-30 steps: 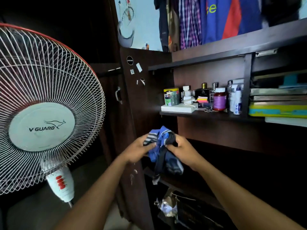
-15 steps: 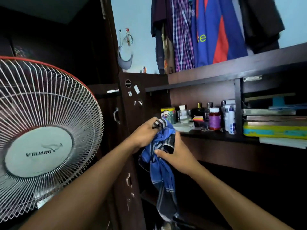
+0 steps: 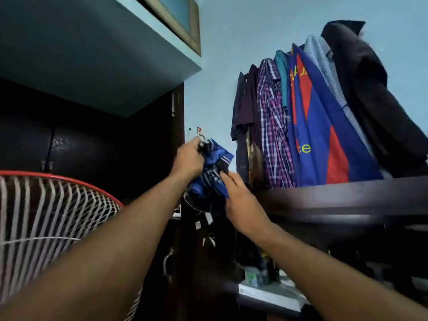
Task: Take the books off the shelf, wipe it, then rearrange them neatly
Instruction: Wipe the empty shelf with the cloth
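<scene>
A blue striped cloth [image 3: 214,174] is held up at head height in front of the pale wall. My left hand [image 3: 188,159] grips its bunched upper end. My right hand [image 3: 240,200] holds the lower part from the right, fingers against the fabric. To the right runs the dark wooden top board of the shelf unit [image 3: 347,195]. The shelf below is dark and blurred, with a white box [image 3: 266,291] and small bottles on it. No books are in view.
A pedestal fan [image 3: 46,228] with a red-rimmed white grille stands close at lower left. Several shirts and a dark jacket [image 3: 312,126] hang on the wall above the top board. A dark cupboard door [image 3: 162,228] stands behind the hands.
Both hands have risen with the cloth, from shelf level to above the top board. The view has tilted upward, so the books and most bottles have dropped out of sight.
</scene>
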